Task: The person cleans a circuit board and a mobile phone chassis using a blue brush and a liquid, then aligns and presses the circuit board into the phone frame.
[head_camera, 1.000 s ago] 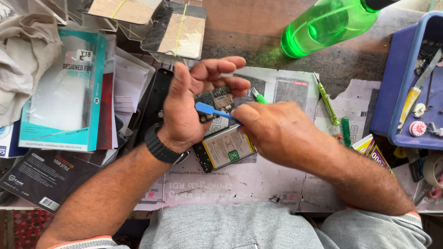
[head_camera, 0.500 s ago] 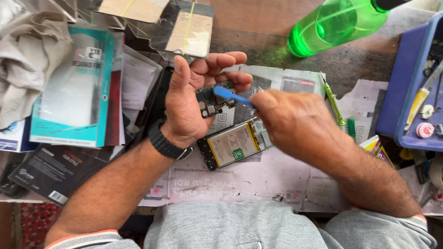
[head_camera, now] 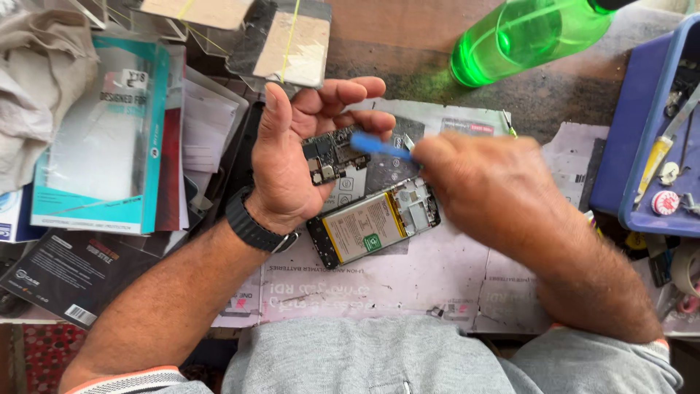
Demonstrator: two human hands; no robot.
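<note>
Seen from above, a cluttered worktop (head_camera: 437,284) covered in printed paper sheets. At far left lies a crumpled pale cloth (head_camera: 36,95), then a stack of flat phone-accessory packages (head_camera: 102,138), teal and clear on top, dark ones beneath. Next comes the left hand (head_camera: 292,157), a black watch on its wrist, cupped palm-up with fingers curled loosely around a small dark circuit board (head_camera: 329,155), held above the worktop. Just below and right of it, flat on the paper, lies an opened phone (head_camera: 373,222) with its back off, the pale battery and inner frame exposed; so the board appears already lifted out of the phone, while the battery remains seated. The right hand (head_camera: 488,193) is closed in a pinch on a blue plastic pry tool (head_camera: 379,147), its tip touching the board's edge. Above sits a green plastic bottle (head_camera: 529,36) lying tilted, seemingly holding clear liquid. At far right a blue tray (head_camera: 642,131) holds a screwdriver, small round caps and other bits too small to tell.
</note>
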